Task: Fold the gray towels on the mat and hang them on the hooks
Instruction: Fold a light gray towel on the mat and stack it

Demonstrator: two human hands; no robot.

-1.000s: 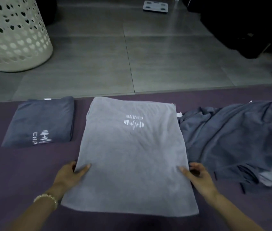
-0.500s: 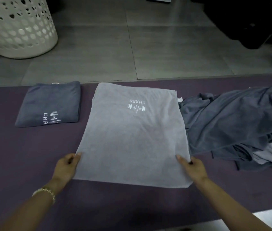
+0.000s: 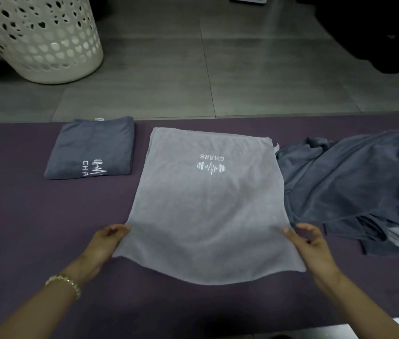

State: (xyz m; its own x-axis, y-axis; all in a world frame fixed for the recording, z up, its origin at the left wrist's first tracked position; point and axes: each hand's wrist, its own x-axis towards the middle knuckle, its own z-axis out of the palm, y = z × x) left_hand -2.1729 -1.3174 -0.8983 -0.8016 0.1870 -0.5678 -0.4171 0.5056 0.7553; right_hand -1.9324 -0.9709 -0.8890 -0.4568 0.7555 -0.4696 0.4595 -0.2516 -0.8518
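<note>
light towel [image 3: 205, 204] between both hands' fingers [image 3: 117, 231]

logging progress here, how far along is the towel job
Done: one folded dark towel lies on the mat, at left. In hand: the left hand and right hand pinch the near corners of the light gray towel, apparently mid-fold. Left: the crumpled pile at right is unfolded, and none of these is hung; no hooks are in view.

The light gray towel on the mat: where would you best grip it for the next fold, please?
Pinch the light gray towel by both side edges at the near end, from either side, as left hand and right hand do; the far end lies flat.
</note>
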